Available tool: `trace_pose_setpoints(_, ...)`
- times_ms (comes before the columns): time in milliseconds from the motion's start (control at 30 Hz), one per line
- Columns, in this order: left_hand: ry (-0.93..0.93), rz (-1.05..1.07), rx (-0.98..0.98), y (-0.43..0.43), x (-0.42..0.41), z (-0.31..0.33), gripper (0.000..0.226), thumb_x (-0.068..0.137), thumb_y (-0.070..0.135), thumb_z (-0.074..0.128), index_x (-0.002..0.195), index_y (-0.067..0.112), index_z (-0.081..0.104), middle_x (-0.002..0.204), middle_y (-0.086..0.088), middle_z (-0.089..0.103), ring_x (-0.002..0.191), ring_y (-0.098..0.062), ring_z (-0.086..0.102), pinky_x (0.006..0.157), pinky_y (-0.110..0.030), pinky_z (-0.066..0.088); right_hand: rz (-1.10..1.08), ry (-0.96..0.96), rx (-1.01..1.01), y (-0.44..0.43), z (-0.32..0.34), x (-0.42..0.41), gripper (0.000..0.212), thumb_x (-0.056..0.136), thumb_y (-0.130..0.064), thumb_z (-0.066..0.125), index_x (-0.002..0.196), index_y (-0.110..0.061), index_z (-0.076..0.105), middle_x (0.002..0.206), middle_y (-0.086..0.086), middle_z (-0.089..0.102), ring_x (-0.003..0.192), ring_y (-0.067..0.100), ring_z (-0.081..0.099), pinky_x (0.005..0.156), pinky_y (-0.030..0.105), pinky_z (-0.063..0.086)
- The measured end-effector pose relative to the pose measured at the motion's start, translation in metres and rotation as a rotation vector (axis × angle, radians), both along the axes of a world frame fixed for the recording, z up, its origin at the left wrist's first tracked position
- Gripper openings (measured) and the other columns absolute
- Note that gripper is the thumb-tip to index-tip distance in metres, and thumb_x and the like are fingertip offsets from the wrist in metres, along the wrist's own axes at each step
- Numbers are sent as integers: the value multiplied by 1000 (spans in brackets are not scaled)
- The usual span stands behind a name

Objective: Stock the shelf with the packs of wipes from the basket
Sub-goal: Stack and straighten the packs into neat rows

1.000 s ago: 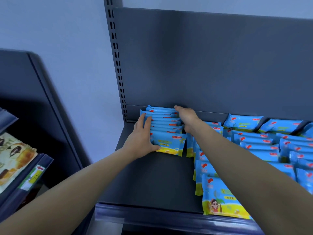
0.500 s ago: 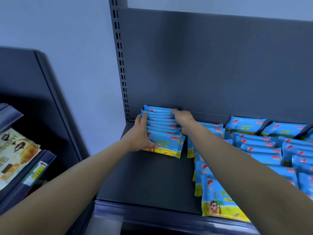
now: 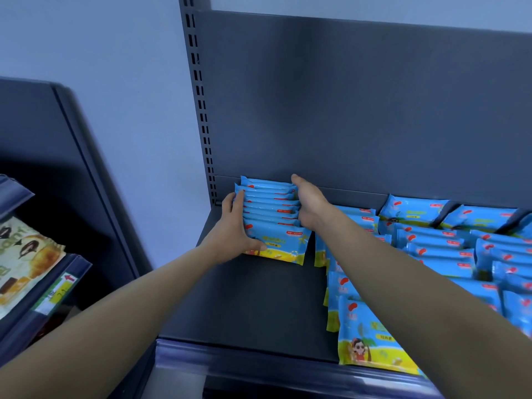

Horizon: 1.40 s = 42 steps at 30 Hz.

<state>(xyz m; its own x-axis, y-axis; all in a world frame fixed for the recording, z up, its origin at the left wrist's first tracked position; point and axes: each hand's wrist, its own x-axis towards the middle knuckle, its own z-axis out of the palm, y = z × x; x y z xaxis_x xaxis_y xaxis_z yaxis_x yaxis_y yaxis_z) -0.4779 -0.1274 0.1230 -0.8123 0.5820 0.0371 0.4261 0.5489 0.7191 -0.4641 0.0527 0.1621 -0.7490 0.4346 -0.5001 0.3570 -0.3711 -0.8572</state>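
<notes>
A row of blue-and-yellow wipes packs (image 3: 273, 243) stands upright at the back left of the dark shelf (image 3: 244, 300). My left hand (image 3: 233, 228) holds the row's left side, its fingers lying along the pack edges and its thumb across the front pack. On the row's right side my right hand (image 3: 309, 205) grips the packs, its fingers reaching to the rearmost one by the back panel. The basket is out of view.
More rows of the same wipes packs (image 3: 431, 240) fill the shelf to the right, one row (image 3: 365, 341) reaching the front lip. The slotted upright (image 3: 201, 110) bounds the shelf on the left. A neighbouring shelf at the left holds snack bags (image 3: 23, 263).
Both hands stay on the same row of packs. The left hand has slid slightly further round the row's left side, and the packs look pressed closer together.
</notes>
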Motion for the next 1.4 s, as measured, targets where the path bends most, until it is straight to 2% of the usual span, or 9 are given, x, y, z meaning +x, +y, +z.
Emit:
trace_pose_setpoints(200, 108, 57, -36, -2, 6, 0, 116, 68, 32, 81, 149, 14, -1, 147, 4, 10, 128, -14, 35, 100, -21, 33, 6, -10, 75, 3, 4, 1, 38, 90, -48, 51, 103, -13, 58, 114, 13, 65, 104, 32, 65, 91, 54, 51)
trace_pose_setpoints(300, 178, 63, -116, -2, 9, 1, 115, 68, 38, 79, 148, 11, 0, 144, -2, 13, 125, -18, 38, 100, -28, 38, 14, -20, 183, 6, 6, 1, 40, 93, -42, 47, 117, -11, 55, 119, 11, 62, 106, 31, 62, 94, 47, 51)
trace_pose_setpoints(467, 376, 104, -307, -1, 12, 6, 111, 65, 55, 73, 144, 7, 11, 140, -3, 18, 117, -23, 45, 85, -37, 51, 136, -46, 477, 14, 10, 11, 40, 95, -29, 48, 127, -6, 50, 132, 10, 52, 122, 28, 49, 105, 39, 40)
trace_pose_setpoints(633, 321, 114, -241, 1, 15, 5, 110, 68, 43, 77, 144, 4, 9, 144, -5, 14, 121, -25, 44, 92, -36, 47, 477, -70, 659, 22, 22, 39, 58, 82, -33, 70, 131, -14, 47, 131, 1, 54, 122, 20, 49, 100, 35, 41)
trace_pose_setpoints(733, 228, 93, -178, 1, 16, 6, 111, 70, 32, 79, 146, 4, 3, 150, -6, 7, 126, -26, 39, 100, -32, 39, 709, -255, 697, 20, 23, 51, 93, 71, -19, 81, 145, -22, 25, 134, -1, 49, 119, 23, 52, 102, 38, 44)
trace_pose_setpoints(867, 141, 90, -130, -3, 13, 5, 109, 73, 24, 78, 148, 9, 0, 152, -3, 4, 129, -25, 37, 103, -32, 37, 668, -309, 994, 3, 13, 48, 90, 72, -4, 75, 144, -12, 21, 127, 5, 53, 115, 26, 54, 98, 39, 47)
trace_pose_setpoints(1000, 159, 62, -136, -5, 14, 4, 110, 73, 24, 78, 148, 9, -1, 150, -3, 8, 128, -24, 38, 101, -31, 38, 640, -292, 951, -1, 10, 44, 92, 68, 2, 73, 144, -12, 23, 122, 7, 55, 110, 25, 55, 96, 41, 49)
trace_pose_setpoints(1267, 277, 40, -282, -9, 13, 2, 114, 70, 32, 79, 148, 9, -2, 151, -5, 0, 133, -29, 30, 105, -42, 39, 702, -256, 994, 5, 13, 55, 106, 74, -7, 76, 151, -19, 4, 142, 7, 44, 128, 28, 45, 108, 42, 39)
trace_pose_setpoints(1400, 365, 63, -392, -10, 14, 5, 119, 66, 49, 77, 148, 12, -1, 153, -8, -2, 139, -31, 14, 113, -44, 25, 695, -214, 1032, 7, 23, 63, 99, 77, -9, 75, 151, -18, 11, 148, 8, 38, 132, 26, 41, 107, 36, 38)
